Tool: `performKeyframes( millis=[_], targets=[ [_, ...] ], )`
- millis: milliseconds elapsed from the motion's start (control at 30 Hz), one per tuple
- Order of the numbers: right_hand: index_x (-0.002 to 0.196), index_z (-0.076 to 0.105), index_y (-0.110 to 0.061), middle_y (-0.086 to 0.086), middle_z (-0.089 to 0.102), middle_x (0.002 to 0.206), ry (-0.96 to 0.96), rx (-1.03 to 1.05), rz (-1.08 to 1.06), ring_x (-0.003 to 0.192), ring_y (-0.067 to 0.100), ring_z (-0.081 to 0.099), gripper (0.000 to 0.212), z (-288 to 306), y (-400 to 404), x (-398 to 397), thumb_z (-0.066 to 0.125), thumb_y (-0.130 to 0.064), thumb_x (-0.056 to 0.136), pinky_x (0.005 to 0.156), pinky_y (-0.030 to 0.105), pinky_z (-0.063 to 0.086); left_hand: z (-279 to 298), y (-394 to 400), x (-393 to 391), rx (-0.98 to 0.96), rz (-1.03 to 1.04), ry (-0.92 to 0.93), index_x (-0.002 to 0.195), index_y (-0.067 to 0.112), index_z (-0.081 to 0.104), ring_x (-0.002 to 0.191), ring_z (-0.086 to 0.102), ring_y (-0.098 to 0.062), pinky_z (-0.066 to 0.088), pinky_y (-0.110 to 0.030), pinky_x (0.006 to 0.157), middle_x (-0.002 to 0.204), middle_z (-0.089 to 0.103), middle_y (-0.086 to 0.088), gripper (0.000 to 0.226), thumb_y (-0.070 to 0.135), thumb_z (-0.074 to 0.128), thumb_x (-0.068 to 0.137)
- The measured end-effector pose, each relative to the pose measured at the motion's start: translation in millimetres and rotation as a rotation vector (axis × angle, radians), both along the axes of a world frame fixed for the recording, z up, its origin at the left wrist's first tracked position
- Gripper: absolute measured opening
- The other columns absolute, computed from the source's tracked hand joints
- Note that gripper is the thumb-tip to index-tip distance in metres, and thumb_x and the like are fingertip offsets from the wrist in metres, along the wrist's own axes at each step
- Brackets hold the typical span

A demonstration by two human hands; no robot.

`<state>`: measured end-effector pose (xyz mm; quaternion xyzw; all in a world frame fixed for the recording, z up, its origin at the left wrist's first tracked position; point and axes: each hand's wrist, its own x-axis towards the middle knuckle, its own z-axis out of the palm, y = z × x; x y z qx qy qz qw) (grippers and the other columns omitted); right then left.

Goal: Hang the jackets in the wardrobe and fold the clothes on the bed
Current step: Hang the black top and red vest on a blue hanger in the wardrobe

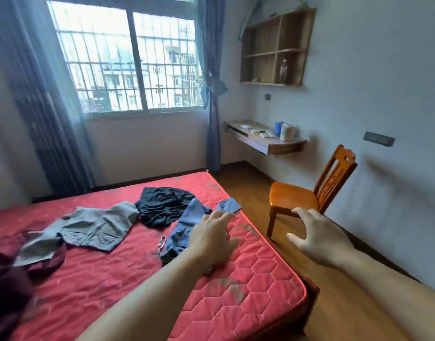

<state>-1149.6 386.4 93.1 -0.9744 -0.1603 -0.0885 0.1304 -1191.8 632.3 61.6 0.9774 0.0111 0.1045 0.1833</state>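
Note:
Loose clothes lie on the red quilted mattress [255,271]. A blue garment [186,222] sprawls near the right edge, a black garment [162,205] sits behind it, and a grey garment [95,227] spreads to the left. Dark maroon clothing [12,274] is heaped at the far left. My left hand [211,237] hovers with fingers spread over the near end of the blue garment, holding nothing. My right hand [317,237] hangs open in the air past the mattress edge, above the floor. No wardrobe is in view.
A wooden chair [310,190] stands on the wood floor right of the bed. A wall-mounted desk [268,143] with small items and a shelf unit [275,48] hang on the right wall. A barred window [127,60] with blue curtains is behind the bed.

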Motion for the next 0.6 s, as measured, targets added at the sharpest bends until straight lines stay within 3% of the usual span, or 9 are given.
performKeyframes(
  millis=[267,600],
  targets=[
    [0.141,0.037,-0.028,0.000,0.052,0.127,0.050,0.028,0.202,0.116,0.020,0.055,0.065,-24.2,66.2,16.2,0.060,-0.051,0.084,0.090,0.038,0.051,-17.9,52.4,-26.4,0.028,0.191,0.063,0.139,0.038,0.043,0.124,0.045,-0.021,0.043,-0.039,0.099,0.134,0.048,0.006,0.059,0.045,0.059,0.082],
    [0.143,0.036,-0.027,0.003,0.051,0.132,0.128,0.045,0.288,0.117,0.022,0.055,0.067,-55.5,-6.4,87.2,0.060,-0.051,0.085,0.089,0.038,0.052,-34.7,-22.8,14.0,-0.019,0.350,0.110,0.137,0.037,0.044,0.126,0.043,-0.020,0.043,-0.040,0.099,0.137,0.047,0.006,0.055,0.043,0.058,0.083]
  ],
)
